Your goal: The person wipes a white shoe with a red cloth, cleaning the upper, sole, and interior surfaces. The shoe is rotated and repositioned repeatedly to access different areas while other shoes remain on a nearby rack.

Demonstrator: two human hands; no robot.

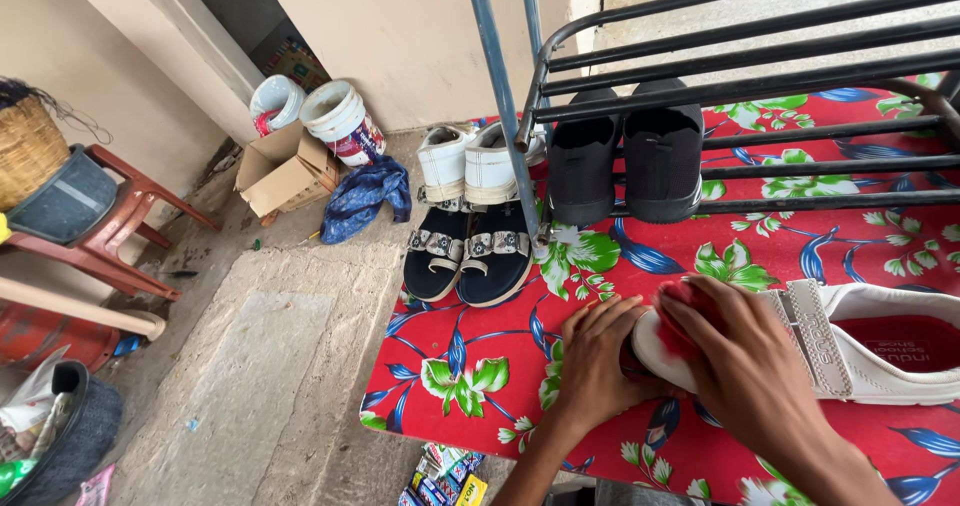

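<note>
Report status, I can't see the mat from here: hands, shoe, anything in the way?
Left hand steadies white strapped shoe at its toe. Right hand presses red cloth on the toe. Nothing blocking on red floral mat.
</note>
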